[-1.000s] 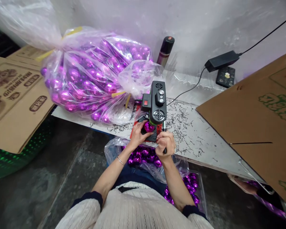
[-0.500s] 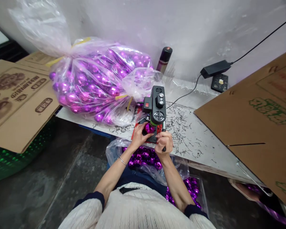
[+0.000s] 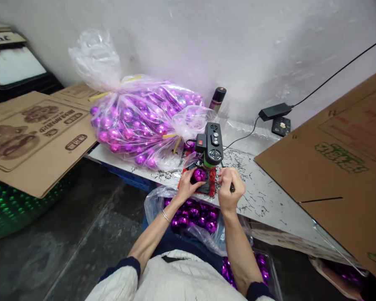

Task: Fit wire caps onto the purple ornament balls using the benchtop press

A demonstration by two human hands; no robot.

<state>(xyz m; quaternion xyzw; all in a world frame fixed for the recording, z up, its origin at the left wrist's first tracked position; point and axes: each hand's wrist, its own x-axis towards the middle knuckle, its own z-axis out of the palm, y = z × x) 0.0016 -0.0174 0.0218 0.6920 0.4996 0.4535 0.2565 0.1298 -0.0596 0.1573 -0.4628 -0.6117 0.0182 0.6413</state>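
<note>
White tabletop [image 3: 269, 196] carries a clear bag [image 3: 138, 121] of purple baubles and, just beside it, a black bench machine [image 3: 213, 144]. The right hand [image 3: 230, 191] is curled tight round its lever [image 3: 232, 190] — the left hand [image 3: 187, 187] clamps one purple bauble [image 3: 199, 174] in its fingers under the machine's head.

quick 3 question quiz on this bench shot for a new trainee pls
1. True or false: the left hand holds a green ball under the black machine.
2. What does the right hand grip? A) a pair of scissors B) the machine's lever handle C) a cup
3. Fill in: the big tied bag of purple balls lies on the table to the ___ of the machine.
Key: 1 false, the ball is purple; 2 B; 3 left.
</note>
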